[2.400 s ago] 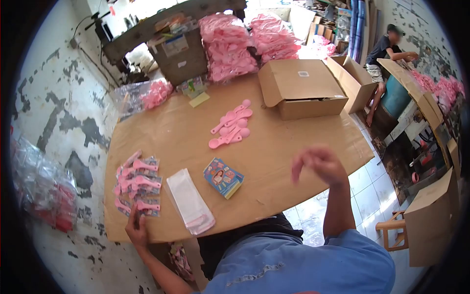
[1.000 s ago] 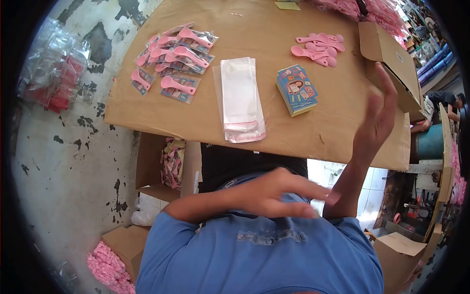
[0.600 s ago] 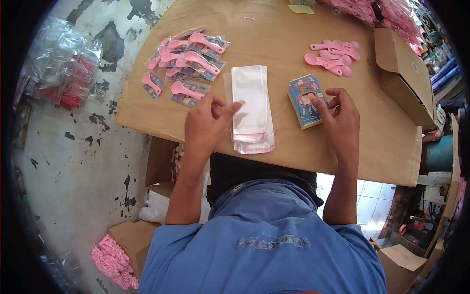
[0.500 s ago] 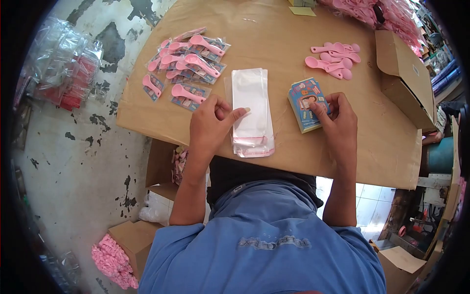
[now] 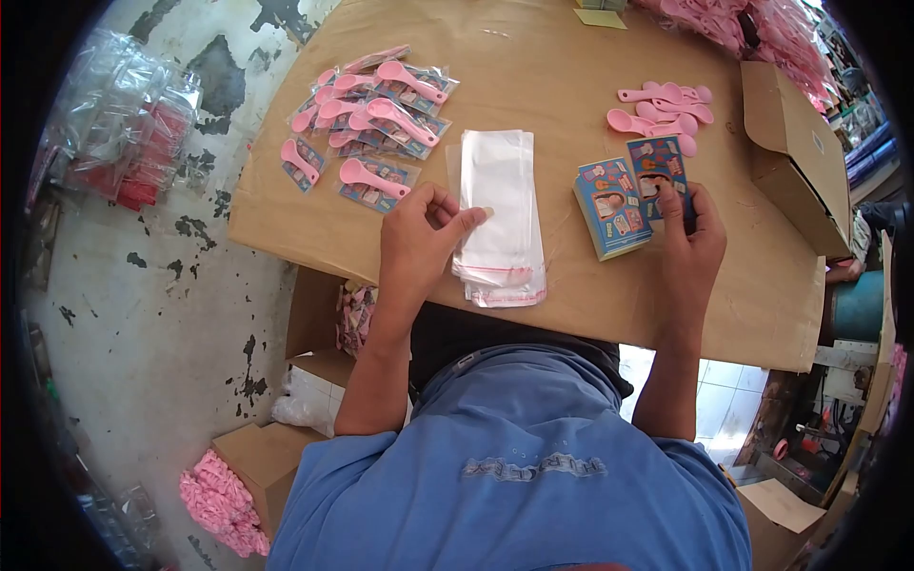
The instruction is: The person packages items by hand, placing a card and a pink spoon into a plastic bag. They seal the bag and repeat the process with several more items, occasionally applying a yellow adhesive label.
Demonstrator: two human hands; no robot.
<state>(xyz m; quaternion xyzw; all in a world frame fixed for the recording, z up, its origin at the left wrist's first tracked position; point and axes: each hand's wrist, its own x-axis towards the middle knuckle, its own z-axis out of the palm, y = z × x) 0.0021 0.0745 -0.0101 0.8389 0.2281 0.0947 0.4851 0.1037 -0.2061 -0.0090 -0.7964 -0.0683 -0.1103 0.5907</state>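
Note:
My right hand (image 5: 695, 233) pinches a blue printed card (image 5: 657, 162), raised at the right edge of the stack of similar cards (image 5: 609, 205). In the middle lies a pile of clear plastic bags (image 5: 500, 205) with red-lined flaps toward me. At its left edge is my left hand (image 5: 419, 233), fingers curled and thumb over the top bag, seeming to grip it; the fingertips are partly hidden. Bagged pink spoons with cards (image 5: 367, 114) are heaped at the left of the table. Loose pink measuring spoons (image 5: 662, 114) lie beyond the cards.
A brown-covered table (image 5: 562, 86) spans the front. An open cardboard box (image 5: 795, 157) stands at its right edge, below bundled pink goods (image 5: 709, 21). Plastic packets (image 5: 124, 124) hang or lie at far left. Below are a carton (image 5: 271, 457) and a pink bundle (image 5: 224, 500).
My right hand has moved right and lifted one card off the stack, sliding it to the right. My left hand stays at the bags, its thumb still on them.

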